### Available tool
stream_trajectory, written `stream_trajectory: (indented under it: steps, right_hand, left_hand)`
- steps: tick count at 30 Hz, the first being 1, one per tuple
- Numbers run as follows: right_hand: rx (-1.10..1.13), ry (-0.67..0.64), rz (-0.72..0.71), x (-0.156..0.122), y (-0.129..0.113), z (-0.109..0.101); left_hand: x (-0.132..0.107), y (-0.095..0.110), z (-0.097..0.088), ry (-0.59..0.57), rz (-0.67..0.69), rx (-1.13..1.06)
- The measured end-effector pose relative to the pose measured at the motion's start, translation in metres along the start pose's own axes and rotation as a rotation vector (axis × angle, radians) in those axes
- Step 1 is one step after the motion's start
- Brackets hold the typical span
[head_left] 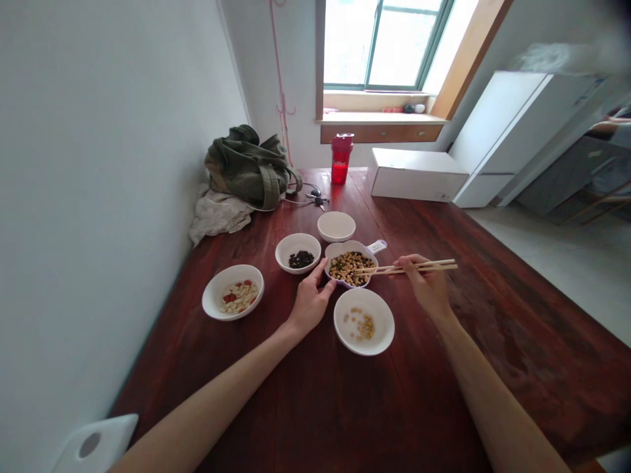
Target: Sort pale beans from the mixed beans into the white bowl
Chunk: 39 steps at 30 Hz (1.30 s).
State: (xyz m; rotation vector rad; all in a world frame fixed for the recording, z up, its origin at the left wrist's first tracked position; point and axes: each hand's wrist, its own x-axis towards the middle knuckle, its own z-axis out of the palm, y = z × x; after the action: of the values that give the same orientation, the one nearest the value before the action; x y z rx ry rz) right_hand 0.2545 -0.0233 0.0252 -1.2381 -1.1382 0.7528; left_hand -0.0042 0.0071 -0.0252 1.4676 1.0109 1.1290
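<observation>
Head view: my right hand [426, 284] pinches a pair of wooden chopsticks [419, 266], their tips reaching over the mixed beans [351, 268] in a handled white dish [341, 245] with a purple rim. The dish sits mid-way along a dark red wooden surface [493, 368]. My left hand [310, 303], fingers spread and holding nothing, is just beside the dish. Nearer me, a white bowl [363, 322] holds a few pale beans. To the left, one white bowl [298, 252] holds black beans, and another [233, 292] holds pale pieces with red bits. A plain white bowl [336, 226] sits beyond the dish, near a red bottle [342, 157] and a green bag [249, 167].
</observation>
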Motion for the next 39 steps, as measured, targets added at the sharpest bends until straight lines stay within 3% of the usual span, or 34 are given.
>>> stream_trajectory:
  steps: [9, 13, 17, 25, 33, 39]
  right_hand:
    - [-0.162, 0.224, -0.161, 0.000, -0.005, -0.010]
    - [-0.375, 0.131, -0.271, -0.006, -0.009, -0.006]
    - [-0.373, -0.008, -0.283, -0.011, -0.012, 0.002]
    - [-0.288, 0.131, -0.265, -0.010, -0.024, -0.006]
    - [-0.273, 0.089, -0.131, -0.011, -0.030, -0.002]
    - [-0.348, 0.035, -0.145, -0.012, -0.034, 0.001]
  left_hand:
    - [-0.003, 0.007, 0.001, -0.018, 0.025, 0.053]
    - [-0.003, 0.006, 0.001, -0.039, 0.031, 0.021]
    - [-0.004, 0.010, 0.003, -0.072, 0.026, -0.020]
    - [-0.005, 0.015, 0.003, 0.018, 0.039, 0.037]
    - [-0.006, 0.020, 0.004, 0.042, 0.047, 0.131]
    - [-0.007, 0.026, 0.003, -0.004, 0.029, 0.160]
